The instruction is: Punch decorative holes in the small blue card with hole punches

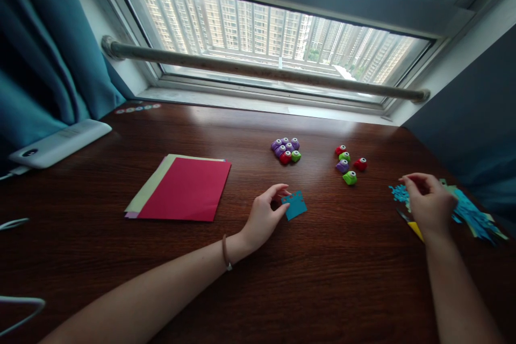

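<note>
Left hand (263,216): grips card (297,206) edge | right hand (430,201): well apart, near scraps (398,193)
</note>
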Demonstrator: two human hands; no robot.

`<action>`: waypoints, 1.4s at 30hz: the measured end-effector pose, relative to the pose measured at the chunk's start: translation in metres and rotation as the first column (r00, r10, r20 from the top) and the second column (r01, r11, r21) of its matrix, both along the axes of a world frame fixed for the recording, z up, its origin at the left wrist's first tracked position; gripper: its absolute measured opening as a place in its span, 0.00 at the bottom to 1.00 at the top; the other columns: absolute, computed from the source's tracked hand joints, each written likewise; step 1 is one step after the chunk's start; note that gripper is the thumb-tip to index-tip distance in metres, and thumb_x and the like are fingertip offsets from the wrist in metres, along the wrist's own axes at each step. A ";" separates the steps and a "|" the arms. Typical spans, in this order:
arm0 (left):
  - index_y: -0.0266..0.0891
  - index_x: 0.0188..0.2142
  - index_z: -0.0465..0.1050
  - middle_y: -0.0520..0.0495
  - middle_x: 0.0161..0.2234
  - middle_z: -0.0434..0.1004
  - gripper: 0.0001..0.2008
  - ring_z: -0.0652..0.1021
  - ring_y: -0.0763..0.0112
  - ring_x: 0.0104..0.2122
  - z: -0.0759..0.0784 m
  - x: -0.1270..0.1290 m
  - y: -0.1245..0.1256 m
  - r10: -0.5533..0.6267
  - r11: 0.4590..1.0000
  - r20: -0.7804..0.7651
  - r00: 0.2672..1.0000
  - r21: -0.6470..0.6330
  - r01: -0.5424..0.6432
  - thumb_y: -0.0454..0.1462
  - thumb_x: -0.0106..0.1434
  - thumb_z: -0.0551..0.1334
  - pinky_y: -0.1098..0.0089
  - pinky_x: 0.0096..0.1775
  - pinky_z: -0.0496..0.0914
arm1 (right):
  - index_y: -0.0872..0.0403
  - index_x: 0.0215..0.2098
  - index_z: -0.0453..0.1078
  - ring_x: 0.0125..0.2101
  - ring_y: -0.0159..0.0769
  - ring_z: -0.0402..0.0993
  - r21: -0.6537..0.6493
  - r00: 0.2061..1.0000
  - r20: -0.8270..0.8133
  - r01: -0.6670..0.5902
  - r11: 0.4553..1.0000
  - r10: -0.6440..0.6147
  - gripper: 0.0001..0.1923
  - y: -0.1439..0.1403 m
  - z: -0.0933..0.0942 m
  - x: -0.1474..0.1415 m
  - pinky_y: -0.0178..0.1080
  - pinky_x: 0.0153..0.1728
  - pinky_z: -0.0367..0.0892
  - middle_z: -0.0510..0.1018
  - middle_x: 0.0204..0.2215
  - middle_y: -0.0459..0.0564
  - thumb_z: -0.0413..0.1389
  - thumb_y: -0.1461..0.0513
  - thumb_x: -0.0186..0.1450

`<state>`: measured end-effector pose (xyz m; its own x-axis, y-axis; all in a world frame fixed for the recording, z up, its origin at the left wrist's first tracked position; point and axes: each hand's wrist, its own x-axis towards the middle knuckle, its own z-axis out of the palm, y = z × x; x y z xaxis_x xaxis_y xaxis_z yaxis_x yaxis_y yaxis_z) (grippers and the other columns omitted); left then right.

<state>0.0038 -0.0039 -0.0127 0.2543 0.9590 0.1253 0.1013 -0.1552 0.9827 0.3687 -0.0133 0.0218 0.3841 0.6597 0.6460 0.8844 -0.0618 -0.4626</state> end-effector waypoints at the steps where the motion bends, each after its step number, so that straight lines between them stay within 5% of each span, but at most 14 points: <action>1: 0.36 0.47 0.66 0.47 0.39 0.74 0.18 0.74 0.70 0.38 0.000 0.000 0.000 0.001 1.000 -0.001 1.000 -0.001 -0.001 0.28 0.56 0.60 0.68 0.43 0.68 | 0.54 0.31 0.72 0.22 0.37 0.70 0.016 0.999 0.026 0.042 0.999 -0.043 0.07 -0.001 -0.002 0.012 0.38 0.28 0.63 0.75 0.24 0.50 0.58 0.58 0.57; 8: 0.35 0.46 0.66 0.47 0.39 0.74 0.17 0.74 0.70 0.38 0.003 0.000 0.000 0.014 1.000 -0.005 1.000 -0.006 -0.014 0.28 0.55 0.61 0.69 0.43 0.68 | 0.50 0.30 0.74 0.22 0.41 0.68 0.133 0.945 0.302 0.086 0.987 -0.123 0.06 -0.003 -0.006 0.047 0.41 0.25 0.60 0.75 0.24 0.51 0.57 0.57 0.58; 18: 0.36 0.46 0.66 0.47 0.38 0.74 0.17 0.74 0.70 0.37 0.002 0.001 -0.001 0.016 1.000 -0.010 1.000 -0.002 -0.016 0.28 0.55 0.61 0.68 0.42 0.68 | 0.55 0.31 0.74 0.26 0.40 0.69 0.109 0.955 0.287 0.047 0.993 -0.077 0.09 -0.005 0.002 0.031 0.40 0.28 0.61 0.75 0.28 0.54 0.55 0.58 0.60; 21: 0.37 0.46 0.66 0.47 0.39 0.74 0.17 0.74 0.69 0.37 0.000 0.001 0.000 0.018 1.000 0.014 1.000 -0.010 -0.018 0.29 0.55 0.61 0.67 0.42 0.68 | 0.55 0.31 0.74 0.24 0.36 0.68 0.084 0.984 0.178 -0.013 0.996 -0.002 0.10 -0.001 -0.003 0.011 0.39 0.27 0.62 0.75 0.27 0.52 0.55 0.57 0.60; 25: 0.36 0.39 0.71 0.45 0.40 0.71 0.11 0.73 0.69 0.36 -0.001 0.000 0.003 0.036 0.999 0.042 0.998 0.012 -0.037 0.31 0.55 0.62 0.68 0.40 0.69 | 0.54 0.32 0.73 0.25 0.33 0.69 -0.070 0.969 -0.008 -0.248 0.966 0.248 0.09 0.005 -0.012 -0.037 0.36 0.27 0.64 0.75 0.29 0.48 0.56 0.57 0.60; 32: 0.36 0.27 0.74 0.45 0.37 0.71 0.02 0.73 0.67 0.37 0.006 0.000 0.002 0.023 0.998 0.047 0.999 0.064 -0.026 0.32 0.54 0.62 0.69 0.39 0.67 | 0.53 0.32 0.72 0.27 0.33 0.69 -0.202 0.769 -0.137 -0.639 0.742 0.624 0.07 0.029 -0.015 -0.117 0.36 0.27 0.65 0.74 0.29 0.47 0.53 0.59 0.62; 37: 0.36 0.30 0.74 0.46 0.33 0.74 0.03 0.74 0.67 0.34 0.005 0.001 -0.001 -0.028 0.999 0.065 0.998 0.017 0.027 0.33 0.56 0.61 0.69 0.38 0.68 | 0.53 0.37 0.70 0.31 0.36 0.70 -0.165 0.721 -0.121 -0.693 0.702 0.683 0.08 0.072 -0.019 -0.158 0.38 0.32 0.67 0.73 0.35 0.50 0.51 0.62 0.62; 42: 0.36 0.31 0.73 0.49 0.29 0.74 0.04 0.74 0.68 0.31 0.003 0.000 0.000 -0.030 0.999 0.045 0.999 -0.033 0.031 0.35 0.57 0.61 0.71 0.36 0.68 | 0.53 0.55 0.60 0.49 0.43 0.62 -0.131 0.722 -0.065 -0.690 0.712 0.689 0.23 0.105 -0.038 -0.176 0.47 0.50 0.60 0.67 0.50 0.53 0.51 0.64 0.60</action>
<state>0.0036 -0.0042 -0.0101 0.2783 0.9547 0.1051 0.0533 -0.1246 0.9908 0.1923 0.0917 -0.0163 -0.2063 0.8241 0.5275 0.7016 0.5003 -0.5073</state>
